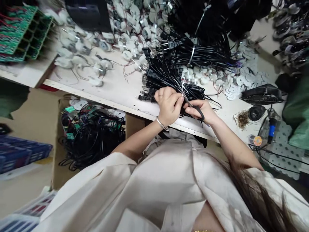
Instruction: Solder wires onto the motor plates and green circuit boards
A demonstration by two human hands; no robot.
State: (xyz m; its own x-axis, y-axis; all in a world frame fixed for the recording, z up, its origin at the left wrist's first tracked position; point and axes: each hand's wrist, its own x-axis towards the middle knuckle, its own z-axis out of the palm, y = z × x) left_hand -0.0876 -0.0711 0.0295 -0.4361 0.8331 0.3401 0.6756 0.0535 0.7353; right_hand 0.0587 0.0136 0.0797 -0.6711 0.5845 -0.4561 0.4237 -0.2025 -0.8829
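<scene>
A bundle of black power cords (166,72) with two-pin plugs lies near the table's front edge, bound by a pale tie (183,86). My left hand (169,104) is closed over the front of this bundle, its fingers curled and its thumb by the tie. In my right hand (201,109) is a pair of scissors (198,112) with black handles. Their blades point up and left, resting at the tie; whether they are apart is hard to see. Behind lies a second tied bundle of cords (207,56).
Small white motors (130,35) with thin wires cover the back of the table. Green circuit boards (18,30) are stacked at left. A soldering iron (272,129), a solder spool (256,140) and a black fan (263,94) are at right. Below stands a cardboard box (58,145) of cords.
</scene>
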